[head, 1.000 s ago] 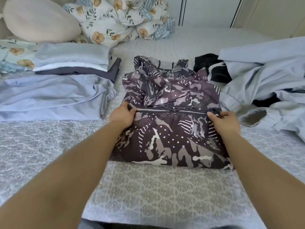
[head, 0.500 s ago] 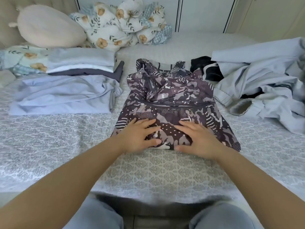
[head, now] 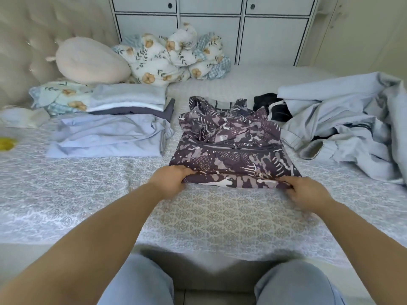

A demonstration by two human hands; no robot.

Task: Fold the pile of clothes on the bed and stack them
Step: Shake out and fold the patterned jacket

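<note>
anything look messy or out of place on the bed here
Mostly tidy. The folded stack on the left lies flat, but the pale blue clothes on the right are still a crumpled heap. A small yellow thing lies alone at the left edge, too blurred to identify. Both hands grip the camo garment by its near hem.

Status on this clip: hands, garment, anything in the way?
Left hand and right hand grip camo jacket near hem. Half folded. Unfolded pile right, folded stack left; nothing blocking.
</note>
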